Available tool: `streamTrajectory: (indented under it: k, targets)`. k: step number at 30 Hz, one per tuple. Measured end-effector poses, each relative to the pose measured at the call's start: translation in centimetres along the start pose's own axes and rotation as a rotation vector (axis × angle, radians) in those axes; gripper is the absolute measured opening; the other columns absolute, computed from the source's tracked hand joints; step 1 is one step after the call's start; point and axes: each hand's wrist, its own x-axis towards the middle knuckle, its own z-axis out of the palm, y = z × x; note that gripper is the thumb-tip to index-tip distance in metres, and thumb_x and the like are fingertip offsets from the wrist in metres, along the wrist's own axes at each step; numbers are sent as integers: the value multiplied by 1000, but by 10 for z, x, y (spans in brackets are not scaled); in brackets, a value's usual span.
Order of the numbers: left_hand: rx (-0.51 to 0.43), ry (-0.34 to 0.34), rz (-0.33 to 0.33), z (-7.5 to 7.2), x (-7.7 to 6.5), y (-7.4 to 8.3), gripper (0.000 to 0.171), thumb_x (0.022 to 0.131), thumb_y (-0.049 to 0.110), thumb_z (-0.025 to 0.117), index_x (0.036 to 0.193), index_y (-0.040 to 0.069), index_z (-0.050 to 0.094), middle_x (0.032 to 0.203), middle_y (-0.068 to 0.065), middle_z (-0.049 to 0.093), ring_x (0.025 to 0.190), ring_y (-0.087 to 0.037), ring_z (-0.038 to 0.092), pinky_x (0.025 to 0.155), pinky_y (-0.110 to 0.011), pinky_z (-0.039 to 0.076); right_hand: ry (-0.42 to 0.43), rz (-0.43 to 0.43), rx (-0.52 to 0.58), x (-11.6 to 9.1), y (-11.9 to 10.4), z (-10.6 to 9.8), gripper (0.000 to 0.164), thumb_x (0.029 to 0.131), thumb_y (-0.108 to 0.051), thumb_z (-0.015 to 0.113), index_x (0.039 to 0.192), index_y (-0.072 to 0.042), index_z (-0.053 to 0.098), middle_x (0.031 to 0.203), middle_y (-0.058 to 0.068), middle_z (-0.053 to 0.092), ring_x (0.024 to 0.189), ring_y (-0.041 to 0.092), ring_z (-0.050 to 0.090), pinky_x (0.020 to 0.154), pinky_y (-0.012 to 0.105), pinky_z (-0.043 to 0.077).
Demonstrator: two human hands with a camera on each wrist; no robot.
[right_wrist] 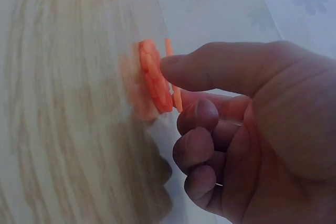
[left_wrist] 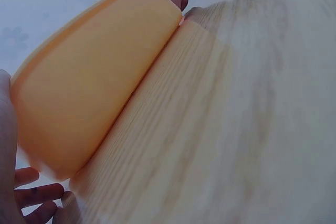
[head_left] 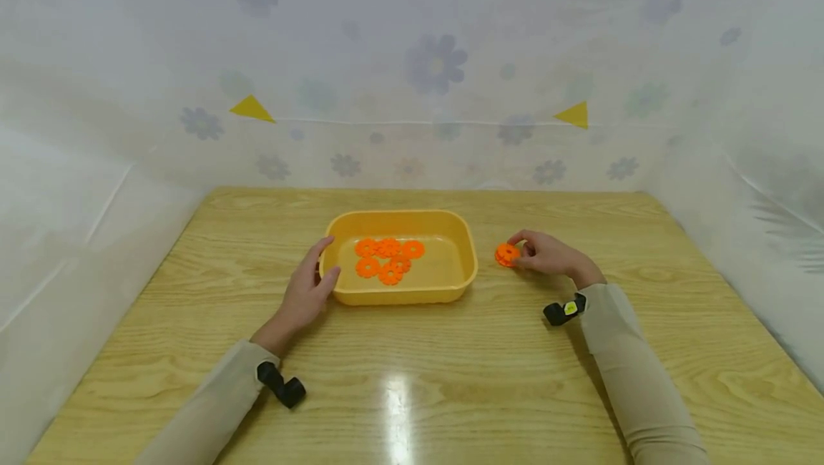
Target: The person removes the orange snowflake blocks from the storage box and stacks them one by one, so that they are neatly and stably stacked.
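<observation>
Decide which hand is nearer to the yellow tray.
Left: the left hand touches the yellow tray at its left end; the right hand is apart, beyond the right end.

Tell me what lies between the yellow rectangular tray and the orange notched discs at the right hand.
In the head view, only bare, pale wood-grain tabletop lies between the tray and the discs.

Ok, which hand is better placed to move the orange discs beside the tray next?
The right hand, I'd judge: it pinches the orange discs, just right of the yellow tray. The left hand touches the tray's opposite end, so it seems better suited to steadying it.
</observation>
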Motion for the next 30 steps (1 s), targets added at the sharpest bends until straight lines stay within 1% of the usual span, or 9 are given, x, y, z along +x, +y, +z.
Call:
streamTrajectory:
  k: [6, 10, 13, 18, 27, 30]
  targets:
    - [-1, -2, 2, 0, 0, 1, 53, 98, 12, 51, 148, 7, 34, 138, -20, 48, 78, -17, 52, 64, -23, 45, -7, -7, -20, -1, 0, 2, 39, 92, -14, 64, 124, 5, 52, 67, 0, 48, 56, 10, 41, 60, 25, 37]
    - [0, 2, 14, 0, 1, 0, 52, 98, 11, 51, 147, 7, 35, 133, -20, 50, 76, -14, 51, 63, -23, 45, -8, -19, -5, -2, -2, 2, 39, 92, -14, 64, 124, 5, 52, 69, 1, 49, 57, 10, 41, 60, 25, 37]
    - [2, 3, 17, 0, 1, -2, 52, 98, 11, 51, 147, 7, 35, 134, -21, 50, 77, -14, 52, 64, -22, 45, -10, -24, 10, -2, -2, 2, 40, 91, -14, 65, 124, 5, 51, 70, 2, 48, 58, 10, 41, 60, 25, 36]
    - [-4, -6, -3, 0, 2, -2, 53, 98, 12, 51, 148, 10, 34, 141, -18, 46, 82, -18, 53, 67, -22, 47, -21, -17, 24, -1, -1, 3, 41, 91, -14, 65, 124, 5, 50, 70, 1, 47, 58, 10, 41, 60, 25, 36]
    - [-11, -9, 6, 0, 1, -2, 53, 98, 11, 50, 148, 8, 34, 138, -20, 47, 76, -15, 51, 63, -22, 45, -29, -16, 50, -2, -1, 3, 41, 91, -13, 64, 125, 5, 49, 70, 2, 49, 57, 11, 41, 58, 25, 36]
    - [-8, -5, 12, 1, 1, -2, 52, 98, 11, 50, 148, 7, 34, 138, -21, 47, 78, -15, 52, 65, -22, 46, -24, -6, 52, -1, 0, 4, 41, 91, -13, 65, 125, 4, 50, 71, 3, 50, 59, 12, 42, 60, 25, 37]
